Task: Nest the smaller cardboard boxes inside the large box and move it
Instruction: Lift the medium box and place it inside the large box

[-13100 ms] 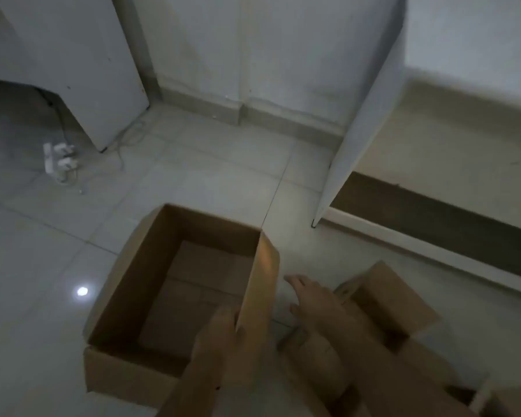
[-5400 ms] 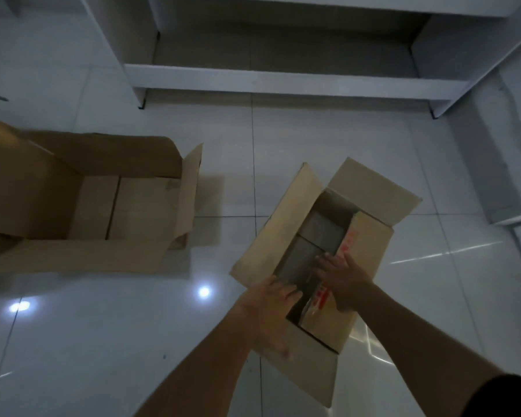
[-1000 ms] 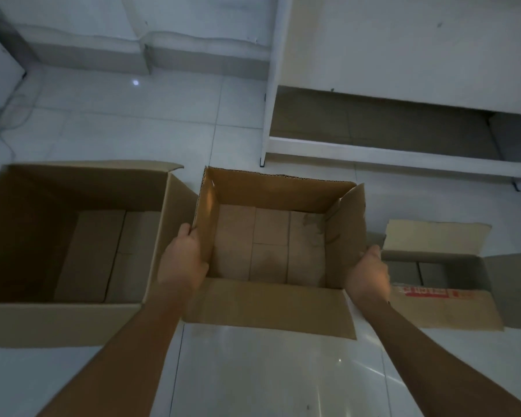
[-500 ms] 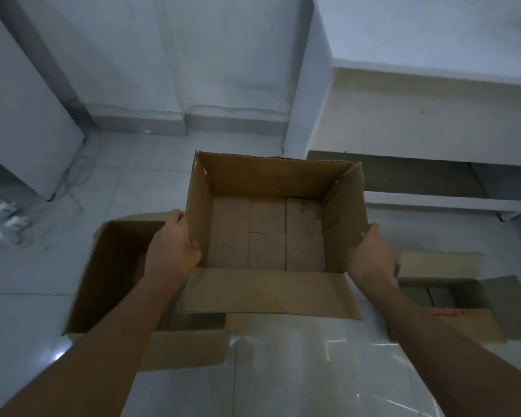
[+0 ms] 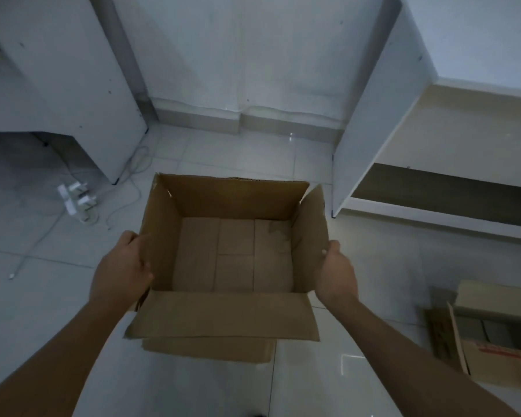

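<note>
A: What is seen out beyond the left hand [image 5: 121,270], on that side?

B: A white power strip [image 5: 78,205] with trailing cable is seen on the tiled floor [image 5: 42,311], well clear of the fingers. The left hand itself is closed around the left wall of the medium box [image 5: 232,257], thumb inside the rim and fingers outside.

A: And between the hands?

B: The medium box is held there, open side up, its inside bare. Its near flap [image 5: 223,317] is folded outward toward the arms. Beneath that flap a strip of another cardboard edge [image 5: 208,350] is visible; whether it belongs to the large box cannot be told.

A: The right hand [image 5: 336,272]?

B: It is pressed flat against the right flap, fingers curled over the edge. A grip on opposite walls is judged to be chosen so the box is kept level while carried.

A: Further right?

B: A small box [image 5: 494,341] with red print is left on the floor, not yet nested.
</note>
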The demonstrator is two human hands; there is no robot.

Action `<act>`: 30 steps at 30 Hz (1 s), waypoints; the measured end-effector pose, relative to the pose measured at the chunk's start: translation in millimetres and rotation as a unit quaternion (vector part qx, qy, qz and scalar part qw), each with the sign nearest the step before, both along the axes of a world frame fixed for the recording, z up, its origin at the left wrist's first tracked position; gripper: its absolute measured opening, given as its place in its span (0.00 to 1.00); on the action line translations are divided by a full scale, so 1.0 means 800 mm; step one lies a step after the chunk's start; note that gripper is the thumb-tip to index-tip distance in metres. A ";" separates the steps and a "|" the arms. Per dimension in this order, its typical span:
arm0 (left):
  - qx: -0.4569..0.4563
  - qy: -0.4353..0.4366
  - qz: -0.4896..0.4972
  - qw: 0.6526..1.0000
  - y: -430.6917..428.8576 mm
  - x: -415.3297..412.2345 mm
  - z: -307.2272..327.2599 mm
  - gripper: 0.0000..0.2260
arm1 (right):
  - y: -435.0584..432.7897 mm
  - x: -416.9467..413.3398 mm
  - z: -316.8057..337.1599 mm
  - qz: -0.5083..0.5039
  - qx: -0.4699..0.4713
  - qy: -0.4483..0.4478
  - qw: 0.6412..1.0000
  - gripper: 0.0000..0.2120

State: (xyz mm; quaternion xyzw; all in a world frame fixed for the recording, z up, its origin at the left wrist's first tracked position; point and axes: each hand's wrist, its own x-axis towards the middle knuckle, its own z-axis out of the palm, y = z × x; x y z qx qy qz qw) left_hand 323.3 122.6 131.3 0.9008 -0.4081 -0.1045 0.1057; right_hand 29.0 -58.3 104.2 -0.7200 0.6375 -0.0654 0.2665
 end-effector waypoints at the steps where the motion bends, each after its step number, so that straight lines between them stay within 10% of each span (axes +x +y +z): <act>1: 0.008 0.003 0.005 1.000 0.006 0.005 -0.006 0.25 | 0.002 0.008 -0.008 0.009 0.003 0.006 1.000 0.12; 17: 0.054 0.022 0.022 0.998 0.004 0.074 -0.105 0.22 | 0.010 0.081 -0.098 0.042 0.025 0.021 0.999 0.13; 25: 0.105 0.042 -0.034 0.993 -0.006 0.092 -0.192 0.29 | 0.032 0.088 -0.189 0.127 -0.021 0.175 0.976 0.36; 30: 0.255 -0.097 -0.144 0.951 -0.002 0.104 -0.262 0.33 | 0.036 0.072 -0.238 0.279 -0.037 0.370 0.885 0.35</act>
